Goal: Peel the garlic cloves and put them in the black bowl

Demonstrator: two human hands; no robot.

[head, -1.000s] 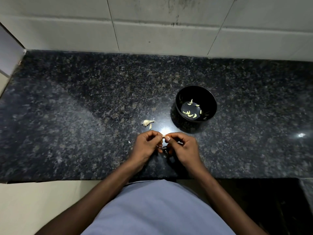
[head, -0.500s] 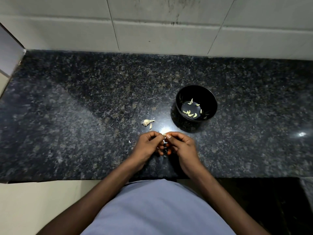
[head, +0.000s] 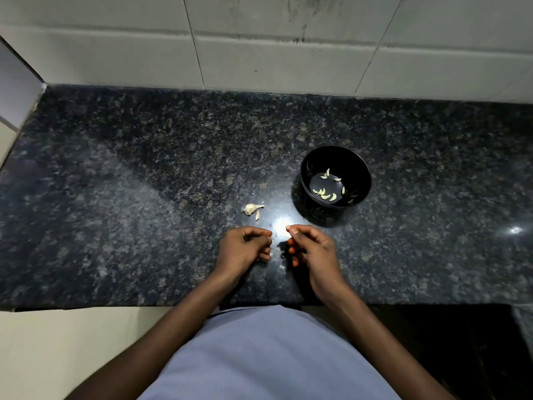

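Your right hand point(head: 313, 249) pinches a small pale garlic clove point(head: 287, 227) between thumb and forefinger, with the other fingers curled beneath, just above the near part of the dark speckled counter point(head: 129, 197). Your left hand point(head: 242, 251) sits just beside it, a small gap between the two, its fingers curled inward with the thumb and forefinger tips together. You may be pinching a scrap of peel there, but it is too small to tell.

The black bowl point(head: 357, 168) stands on the counter a little farther away and to the right of your right hand. Several peeled cloves point(head: 325, 194) lie on its bottom, most in a loose cluster on the near side and a couple on the far side.

To the left of the bowl and just beyond your left hand lies the rest of the garlic bulb point(head: 250, 208), with one loose clove point(head: 257, 216) on the counter just near it. White wall tiles point(head: 259, 39) rise behind the counter.
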